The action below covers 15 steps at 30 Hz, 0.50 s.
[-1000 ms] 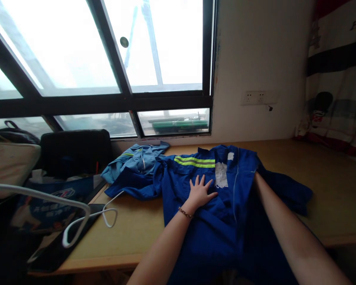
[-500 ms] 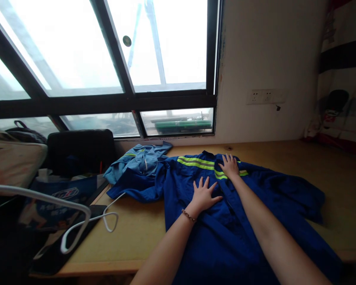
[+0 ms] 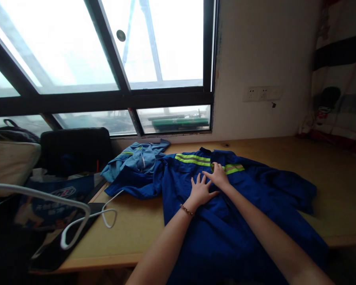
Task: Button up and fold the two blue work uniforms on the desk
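A dark blue work jacket (image 3: 180,186) with yellow-green and grey reflective stripes lies front up across the table, its sleeves spread to both sides. My left hand (image 3: 200,193) rests flat on its chest, fingers spread, a beaded bracelet at the wrist. Just above and to the right, my right hand (image 3: 220,176) has its fingers bent at the front opening, by the break in the stripe. It appears to pinch the cloth edge there, though the fingertips are partly hidden. Under the left sleeve's shoulder side lies a crumpled light blue garment (image 3: 145,156).
The wooden table (image 3: 130,233) meets a wall and window (image 3: 166,95). On the left are a white hanger-like tube (image 3: 77,204), a black chair back (image 3: 77,150) and bags (image 3: 59,198). A wall socket (image 3: 262,94) and a curtain (image 3: 338,103) are at the right.
My right hand has moved left from the right chest to the front opening, its fingers going from spread to bent. My left hand stays flat on the jacket. The view has shifted slightly.
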Each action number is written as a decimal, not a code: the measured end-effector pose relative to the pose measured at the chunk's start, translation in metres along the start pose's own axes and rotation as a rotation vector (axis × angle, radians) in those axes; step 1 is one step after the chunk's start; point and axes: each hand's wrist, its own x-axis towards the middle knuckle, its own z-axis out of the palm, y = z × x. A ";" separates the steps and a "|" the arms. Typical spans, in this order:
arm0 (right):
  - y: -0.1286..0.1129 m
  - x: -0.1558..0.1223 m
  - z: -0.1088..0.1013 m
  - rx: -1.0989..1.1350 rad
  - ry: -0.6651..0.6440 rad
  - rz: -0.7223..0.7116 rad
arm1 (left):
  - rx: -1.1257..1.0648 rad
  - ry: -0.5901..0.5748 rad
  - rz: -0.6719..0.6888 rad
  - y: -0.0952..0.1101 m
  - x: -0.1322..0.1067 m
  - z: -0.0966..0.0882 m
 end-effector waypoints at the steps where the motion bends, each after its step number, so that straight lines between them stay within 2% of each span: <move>1: -0.004 -0.006 0.001 -0.049 -0.012 0.016 | 0.002 -0.002 -0.002 0.000 0.000 0.000; 4: -0.001 -0.012 -0.004 -0.084 -0.102 0.126 | -0.001 0.013 0.005 0.000 -0.002 0.001; 7: 0.016 -0.008 -0.019 0.090 -0.274 0.242 | -0.019 0.030 0.014 -0.002 -0.003 0.002; 10: 0.034 -0.006 -0.037 0.234 -0.413 0.258 | -0.041 0.036 0.012 -0.002 -0.003 0.004; 12: 0.043 -0.006 -0.046 0.360 -0.450 0.256 | -0.049 0.039 0.009 -0.002 -0.002 0.003; 15: 0.051 -0.006 -0.051 0.777 -0.371 0.286 | -0.057 0.030 0.002 -0.001 -0.001 0.002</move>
